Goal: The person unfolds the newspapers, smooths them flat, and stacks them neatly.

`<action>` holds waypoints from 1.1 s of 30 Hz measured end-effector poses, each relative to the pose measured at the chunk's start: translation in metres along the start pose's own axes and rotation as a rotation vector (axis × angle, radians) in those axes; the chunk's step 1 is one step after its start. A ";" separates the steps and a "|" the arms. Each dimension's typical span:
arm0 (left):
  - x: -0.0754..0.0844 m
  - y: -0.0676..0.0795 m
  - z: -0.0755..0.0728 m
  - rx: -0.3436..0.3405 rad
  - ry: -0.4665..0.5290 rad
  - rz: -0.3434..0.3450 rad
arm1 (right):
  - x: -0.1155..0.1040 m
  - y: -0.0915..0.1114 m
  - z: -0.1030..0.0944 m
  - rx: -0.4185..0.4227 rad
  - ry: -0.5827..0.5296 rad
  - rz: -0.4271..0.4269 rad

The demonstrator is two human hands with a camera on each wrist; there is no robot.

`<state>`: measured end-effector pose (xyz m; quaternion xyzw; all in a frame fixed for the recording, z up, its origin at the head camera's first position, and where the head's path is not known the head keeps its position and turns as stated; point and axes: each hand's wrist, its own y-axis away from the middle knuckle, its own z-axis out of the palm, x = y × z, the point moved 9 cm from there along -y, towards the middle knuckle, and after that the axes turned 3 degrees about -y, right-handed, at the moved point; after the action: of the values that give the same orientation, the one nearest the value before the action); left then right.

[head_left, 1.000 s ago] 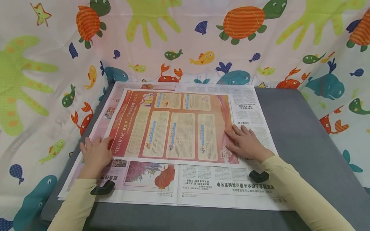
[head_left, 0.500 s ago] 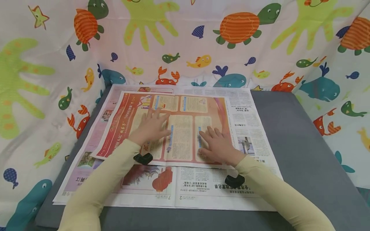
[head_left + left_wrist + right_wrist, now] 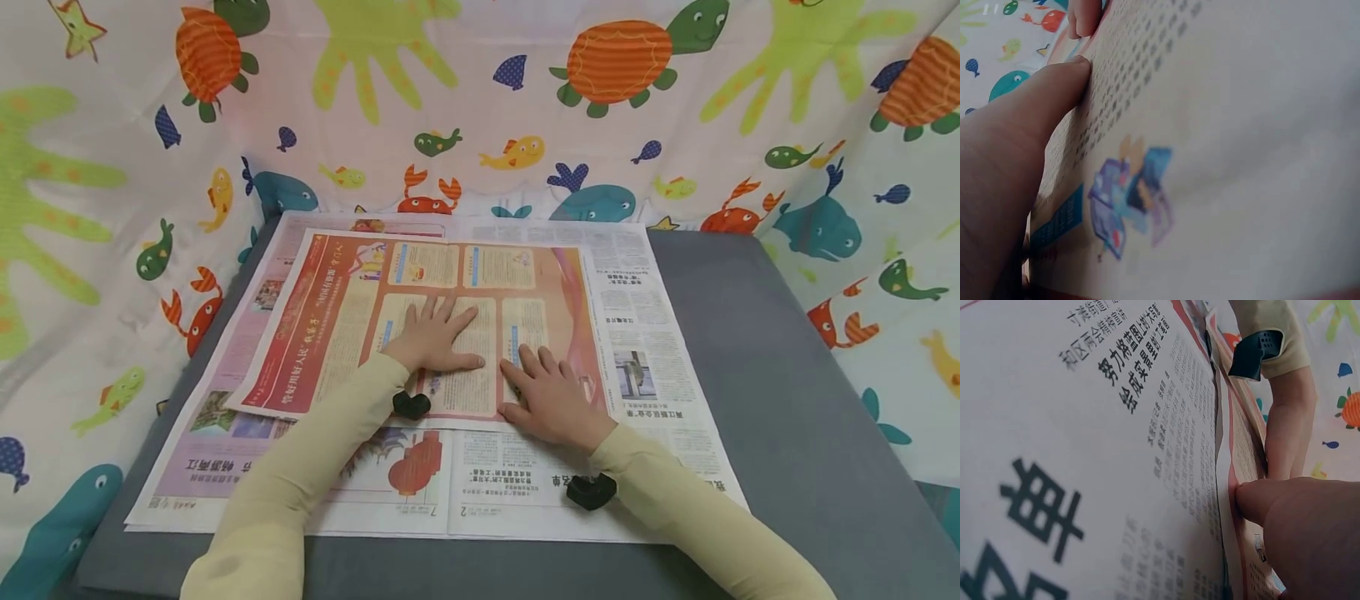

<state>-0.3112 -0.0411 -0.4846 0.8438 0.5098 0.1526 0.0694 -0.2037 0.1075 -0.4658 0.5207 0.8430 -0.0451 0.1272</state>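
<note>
A red and orange newspaper sheet (image 3: pixel 300 333) lies flat on top of a larger spread of newspaper (image 3: pixel 480 508). My left hand (image 3: pixel 435 337) rests on the middle of the orange sheet with its fingers spread. To its right, my right hand (image 3: pixel 551 396) lies on the sheet near the lower edge, fingers extended and slightly bent. In the left wrist view the thumb (image 3: pixel 1054 94) touches the printed paper. The right wrist view shows the right thumb (image 3: pixel 1260 497) at the border of the orange sheet. Neither hand grips anything.
Underneath the papers is a grey table (image 3: pixel 765 375), its bare surface showing at the right and along the front. A white curtain (image 3: pixel 465 92) printed with sea animals hangs behind and at both sides. Each wrist carries a black camera mount (image 3: pixel 592 492).
My left hand has left the orange sheet's left edge and moved right onto its middle. My right hand has slid left from the sheet's right edge. Both hands now lie close together.
</note>
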 end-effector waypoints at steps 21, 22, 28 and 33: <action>-0.001 0.001 0.001 0.027 -0.008 -0.036 | 0.004 0.001 -0.004 0.018 -0.007 -0.003; 0.000 0.002 0.001 0.028 -0.008 -0.042 | 0.005 0.001 -0.005 0.021 -0.002 -0.003; 0.001 0.012 -0.001 0.008 -0.019 -0.071 | 0.010 0.002 -0.012 0.057 0.048 -0.019; 0.003 0.025 -0.006 0.006 -0.070 -0.063 | 0.025 -0.001 -0.016 0.046 0.046 0.011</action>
<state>-0.2909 -0.0502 -0.4711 0.8323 0.5340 0.1190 0.0895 -0.2177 0.1320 -0.4571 0.5290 0.8416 -0.0519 0.0959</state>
